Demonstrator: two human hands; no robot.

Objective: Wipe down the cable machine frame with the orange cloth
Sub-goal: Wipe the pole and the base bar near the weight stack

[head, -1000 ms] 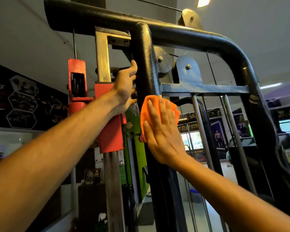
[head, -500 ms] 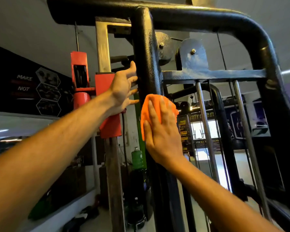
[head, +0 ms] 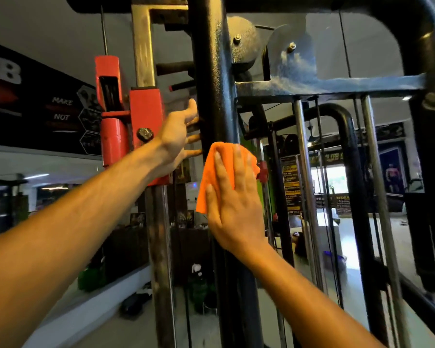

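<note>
The cable machine frame's black upright post (head: pixel 212 71) runs top to bottom through the middle of the view. My right hand (head: pixel 234 204) lies flat on the orange cloth (head: pixel 211 172) and presses it against this post at mid height. My left hand (head: pixel 177 141) rests beside the post on its left, fingers spread and touching the post's edge, holding nothing. A black crossbar (head: pixel 337 85) with a pulley plate (head: pixel 289 56) joins the post on the right.
A red sliding carriage (head: pixel 146 114) on a steel column (head: pixel 158 247) stands just left of my left hand. Chrome guide rods (head: pixel 301 172) and the curved outer frame tube (head: pixel 427 71) are on the right. A dark wall banner (head: pixel 35 109) hangs at the left.
My right hand and the cloth have slid down the post, away from the crossbar. My left hand has also dropped lower beside the post. The view has tilted downward.
</note>
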